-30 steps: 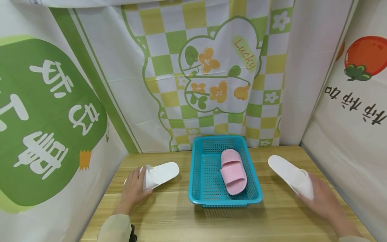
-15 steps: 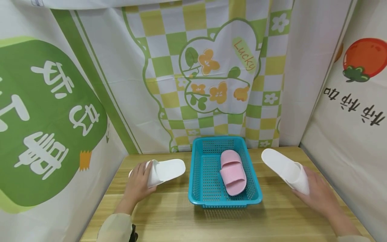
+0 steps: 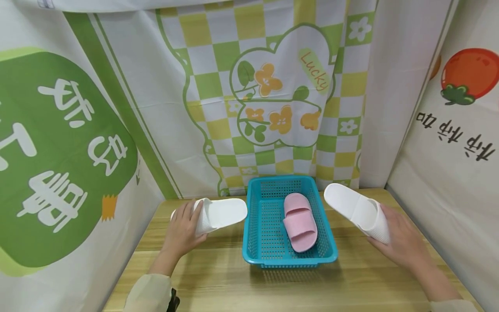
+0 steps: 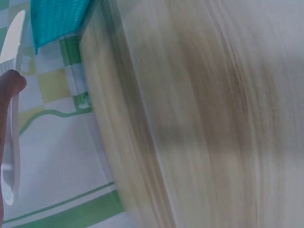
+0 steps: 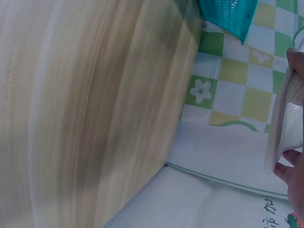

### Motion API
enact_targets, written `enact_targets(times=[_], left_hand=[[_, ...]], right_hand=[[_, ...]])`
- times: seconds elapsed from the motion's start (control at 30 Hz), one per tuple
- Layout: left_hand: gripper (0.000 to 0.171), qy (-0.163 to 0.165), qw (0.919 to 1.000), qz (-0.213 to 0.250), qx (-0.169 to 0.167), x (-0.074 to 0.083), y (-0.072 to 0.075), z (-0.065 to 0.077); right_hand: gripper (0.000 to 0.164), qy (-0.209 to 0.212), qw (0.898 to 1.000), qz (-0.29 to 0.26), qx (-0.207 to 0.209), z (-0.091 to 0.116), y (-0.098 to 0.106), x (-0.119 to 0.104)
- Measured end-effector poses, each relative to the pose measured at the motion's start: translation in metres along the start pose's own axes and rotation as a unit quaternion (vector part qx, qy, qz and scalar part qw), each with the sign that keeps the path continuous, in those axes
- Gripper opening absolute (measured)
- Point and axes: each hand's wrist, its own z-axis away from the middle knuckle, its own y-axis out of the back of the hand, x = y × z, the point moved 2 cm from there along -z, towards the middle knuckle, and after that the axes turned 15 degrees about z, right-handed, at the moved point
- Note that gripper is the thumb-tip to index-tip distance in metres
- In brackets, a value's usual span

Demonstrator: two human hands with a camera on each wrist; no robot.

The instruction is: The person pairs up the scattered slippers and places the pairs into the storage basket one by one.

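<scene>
My left hand (image 3: 183, 229) grips a white slipper (image 3: 226, 212) around its strap, the toe end pointing right with its tip at the basket's left rim. In the left wrist view that slipper (image 4: 14, 118) is seen edge-on, raised off the table. On the other side my right hand (image 3: 403, 238) holds a second white slipper (image 3: 345, 203) by the strap part, tilted, its far end close to the basket's right rim. The right wrist view shows fingers curled at this slipper's edge (image 5: 274, 133). Between the hands stands a turquoise basket (image 3: 290, 262), with a pink slipper (image 3: 300, 223) along its right side.
The basket stands on a wooden table (image 3: 218, 281) against a checked cloth (image 3: 218, 78) at the back. Printed cloth walls close in the left (image 3: 50, 242) and right (image 3: 448, 186) sides. Bare mesh floor (image 3: 270, 229) shows in the basket's left half.
Both hands have lifted their white slippers and moved inward, the left one rightward and the right one leftward, toward the basket. The basket and pink slipper have stayed in place.
</scene>
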Motion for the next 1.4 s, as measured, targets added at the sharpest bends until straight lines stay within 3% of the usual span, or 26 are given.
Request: enact_targets(times=[0.43,0.83,1.07,1.4], left_hand=[[0.103,-0.023,0.9997,0.006,0.0,0.019,0.008,-0.022],[0.104,-0.041,0.9991,-0.001,-0.006,0.035,0.011,-0.035],[0.104,-0.045,0.9988,-0.006,-0.018,0.044,0.014,-0.041],[0.102,-0.056,0.9983,0.002,-0.016,0.056,0.013,-0.05]], right_hand=[[0.101,0.025,0.999,0.017,0.012,-0.019,0.009,-0.017],[0.091,0.087,0.995,0.013,0.055,-0.036,0.016,-0.034],[0.091,0.093,0.995,0.021,0.023,-0.042,0.019,-0.041],[0.086,0.129,0.99,0.037,0.033,-0.053,0.025,-0.052]])
